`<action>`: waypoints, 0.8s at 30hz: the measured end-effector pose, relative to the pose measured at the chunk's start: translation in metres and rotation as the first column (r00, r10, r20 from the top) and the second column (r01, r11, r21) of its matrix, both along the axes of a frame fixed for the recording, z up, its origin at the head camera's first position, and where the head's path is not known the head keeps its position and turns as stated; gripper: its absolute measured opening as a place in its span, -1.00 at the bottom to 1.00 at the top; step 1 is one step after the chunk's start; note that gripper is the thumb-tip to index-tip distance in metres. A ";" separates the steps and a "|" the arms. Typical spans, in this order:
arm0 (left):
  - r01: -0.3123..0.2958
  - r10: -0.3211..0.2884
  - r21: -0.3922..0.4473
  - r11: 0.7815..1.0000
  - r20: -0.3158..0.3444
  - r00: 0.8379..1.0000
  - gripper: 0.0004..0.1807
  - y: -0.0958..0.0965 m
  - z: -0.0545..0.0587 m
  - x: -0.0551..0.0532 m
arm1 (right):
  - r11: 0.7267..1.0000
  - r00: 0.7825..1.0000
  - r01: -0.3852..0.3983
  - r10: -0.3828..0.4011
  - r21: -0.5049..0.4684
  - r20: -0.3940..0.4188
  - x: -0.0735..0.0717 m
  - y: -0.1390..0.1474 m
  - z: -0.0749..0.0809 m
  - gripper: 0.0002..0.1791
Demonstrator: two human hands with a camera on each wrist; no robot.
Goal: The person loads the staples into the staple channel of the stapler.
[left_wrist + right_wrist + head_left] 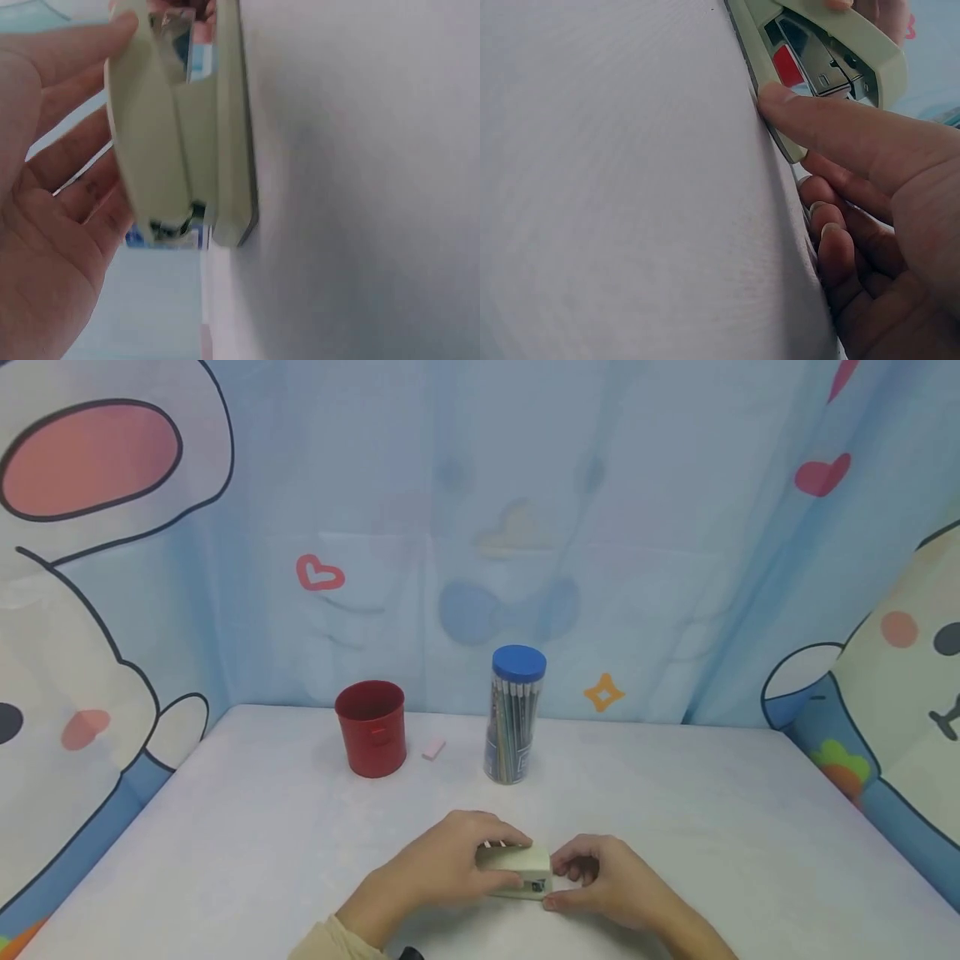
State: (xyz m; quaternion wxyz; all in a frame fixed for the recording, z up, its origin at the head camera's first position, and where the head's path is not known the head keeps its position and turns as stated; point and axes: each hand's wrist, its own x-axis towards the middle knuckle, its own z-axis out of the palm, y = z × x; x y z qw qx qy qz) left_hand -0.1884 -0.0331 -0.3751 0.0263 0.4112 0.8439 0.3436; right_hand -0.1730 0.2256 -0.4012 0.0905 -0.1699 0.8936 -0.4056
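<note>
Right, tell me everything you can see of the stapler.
The stapler is pale green and looks like plastic, with a metal mechanism inside its front. It stands on its base on the white table, in front of the pencil jar, front end toward the head view's right. A gap separates its upper arm from the base there. The left hand grips the upper arm from both sides; the right hand has its thumb on the base's front end. Any staples cannot be made out.

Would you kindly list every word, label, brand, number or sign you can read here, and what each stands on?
No text can be read.
Blue-lidded jar: print near its base, too small and blurred to read.
Stapler: no legible lettering.
Curtain: drawings, no readable words.
</note>
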 end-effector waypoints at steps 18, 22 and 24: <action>-0.004 0.004 0.000 1.000 0.040 0.999 -0.69 0.001 -0.005 -0.003 | 0.978 0.996 -0.082 0.088 -0.194 0.023 -0.004 0.019 0.001 -0.21; -0.008 0.006 -0.062 0.998 -0.036 0.999 -0.69 0.006 -0.004 -0.001 | 0.973 0.995 -0.076 0.090 -0.220 0.052 -0.004 0.022 0.002 -0.16; -0.025 0.018 -0.087 0.996 -0.077 0.997 -0.69 0.008 -0.004 0.002 | 0.971 0.994 -0.079 0.093 -0.226 0.051 -0.004 0.022 0.002 -0.15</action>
